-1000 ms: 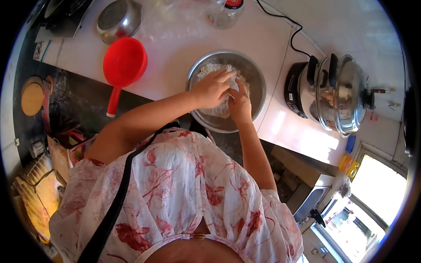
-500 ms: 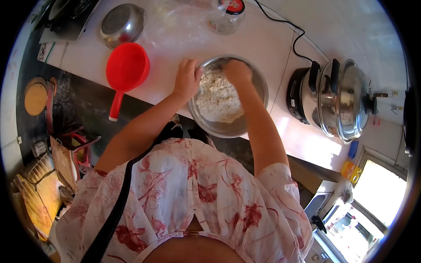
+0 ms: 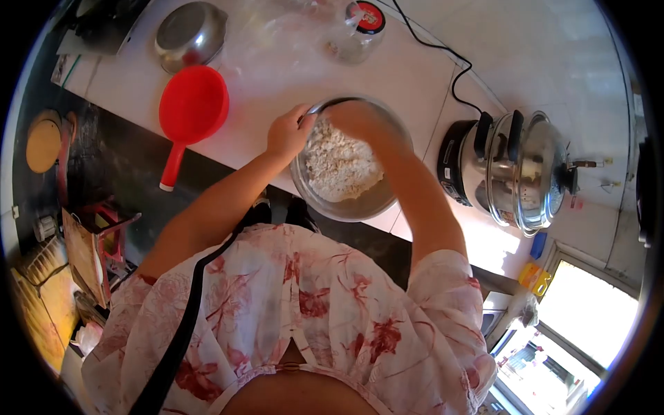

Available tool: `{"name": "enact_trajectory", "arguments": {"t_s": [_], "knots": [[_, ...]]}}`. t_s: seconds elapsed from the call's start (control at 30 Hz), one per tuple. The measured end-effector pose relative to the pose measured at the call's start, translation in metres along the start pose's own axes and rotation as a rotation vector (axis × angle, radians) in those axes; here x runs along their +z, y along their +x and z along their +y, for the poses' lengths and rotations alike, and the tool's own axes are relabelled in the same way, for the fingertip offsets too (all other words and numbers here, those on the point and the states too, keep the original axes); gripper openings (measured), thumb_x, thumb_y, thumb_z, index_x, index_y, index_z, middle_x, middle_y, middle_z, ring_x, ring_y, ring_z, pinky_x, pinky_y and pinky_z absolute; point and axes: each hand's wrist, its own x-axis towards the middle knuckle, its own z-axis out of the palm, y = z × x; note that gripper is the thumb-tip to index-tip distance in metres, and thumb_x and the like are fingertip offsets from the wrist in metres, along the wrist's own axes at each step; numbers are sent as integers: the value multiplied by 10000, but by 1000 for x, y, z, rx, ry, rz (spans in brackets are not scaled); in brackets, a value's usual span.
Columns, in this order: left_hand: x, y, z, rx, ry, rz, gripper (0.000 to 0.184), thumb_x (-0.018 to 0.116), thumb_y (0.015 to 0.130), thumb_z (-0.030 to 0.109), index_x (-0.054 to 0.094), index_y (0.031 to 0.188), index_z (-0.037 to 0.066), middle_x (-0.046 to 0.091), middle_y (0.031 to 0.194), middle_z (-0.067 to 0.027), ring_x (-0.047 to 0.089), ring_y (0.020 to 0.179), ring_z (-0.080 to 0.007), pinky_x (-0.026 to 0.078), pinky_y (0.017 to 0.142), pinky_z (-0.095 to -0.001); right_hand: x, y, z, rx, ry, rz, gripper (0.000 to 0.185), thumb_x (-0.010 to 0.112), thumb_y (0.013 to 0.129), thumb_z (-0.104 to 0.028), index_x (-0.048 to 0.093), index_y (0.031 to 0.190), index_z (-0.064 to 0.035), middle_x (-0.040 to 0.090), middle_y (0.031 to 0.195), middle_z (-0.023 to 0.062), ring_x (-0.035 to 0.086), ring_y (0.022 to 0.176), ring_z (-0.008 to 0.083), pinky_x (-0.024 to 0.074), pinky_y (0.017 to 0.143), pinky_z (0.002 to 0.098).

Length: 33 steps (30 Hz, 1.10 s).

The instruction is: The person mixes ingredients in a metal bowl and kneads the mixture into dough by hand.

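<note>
A steel bowl (image 3: 393, 131) holds crumbly white flour mixture (image 3: 339, 166) near the counter's front edge. My left hand (image 3: 289, 133) is closed on the bowl's left rim, with the thumb toward the inside. Inside the bowl, at its far side, my right hand (image 3: 353, 117) reaches over the flour; it is smeared by motion and its fingers are hidden. To the left lies a red plastic scoop (image 3: 194, 104), its handle over the counter edge.
An upturned steel bowl (image 3: 188, 33) sits behind the scoop. A glass jar with a red lid (image 3: 360, 38) stands at the back, beside clear plastic film (image 3: 277, 34). On the right is a steel steamer pot (image 3: 512, 166) with a black cord (image 3: 443, 47) behind it.
Both hands were together in the flour a second ago. My left hand has moved out to the bowl's rim, and my right hand has moved to the bowl's far side.
</note>
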Motion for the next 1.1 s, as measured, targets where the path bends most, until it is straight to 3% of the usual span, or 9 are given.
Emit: {"name": "enact_trajectory", "arguments": {"t_s": [0.23,0.37,0.43,0.5,0.57,0.73,0.83,0.97,1.1], "knots": [[9,-1,-11,103,-85,112,282,614,865,285,634,1107,141,650,757,-96,612,665,-274,466,610,-374,97,-112,20,974,1506,686,348,543,876,-200,587,1162,-8,589,1184,114,545,1075,212,421,919,310],[6,0,-5,40,-84,42,280,624,861,292,647,1095,141,665,790,-100,626,692,-269,479,625,-368,160,-147,7,742,1254,752,337,556,861,-178,590,1134,18,602,1124,110,543,1051,201,426,897,314],[9,3,-10,125,-72,75,259,615,870,288,660,1067,125,672,808,-112,638,701,-274,492,630,-367,98,-126,-3,1173,1476,738,267,545,854,-150,610,1066,-1,603,1112,139,551,1062,230,431,896,347],[7,4,-8,158,-47,76,267,622,872,266,658,1074,96,679,819,-114,642,695,-241,494,640,-336,69,-96,28,1017,1312,715,208,533,850,-159,618,979,-20,633,1032,173,599,986,304,467,846,414],[4,1,-7,181,-13,73,275,629,874,245,655,1081,67,686,829,-115,646,690,-208,495,650,-305,32,-54,32,777,263,310,198,505,850,-181,620,900,-27,651,934,189,620,886,373,490,783,472],[7,3,-11,177,-116,136,272,631,878,248,662,1050,40,684,803,-121,637,671,-189,494,646,-290,71,9,-70,363,-160,404,164,530,822,-178,620,796,-44,627,826,162,627,788,294,498,699,413],[15,2,-14,47,-231,118,268,630,879,243,664,1042,33,664,739,-86,594,631,-143,477,620,-268,87,-44,-119,202,34,390,144,517,831,-158,586,867,-37,614,868,146,618,812,305,498,693,408],[10,4,-12,57,-205,96,265,630,864,281,675,1042,89,668,753,-107,629,635,-212,491,614,-306,48,-106,-93,-22,62,-452,155,499,829,-129,607,920,-64,650,792,135,651,778,326,513,649,438],[10,4,-10,70,-144,85,267,628,864,286,673,1042,91,667,752,-107,629,641,-216,487,605,-314,61,-116,-48,-73,-179,-416,155,512,827,-139,616,919,-70,656,776,134,658,760,326,518,642,431]]}}
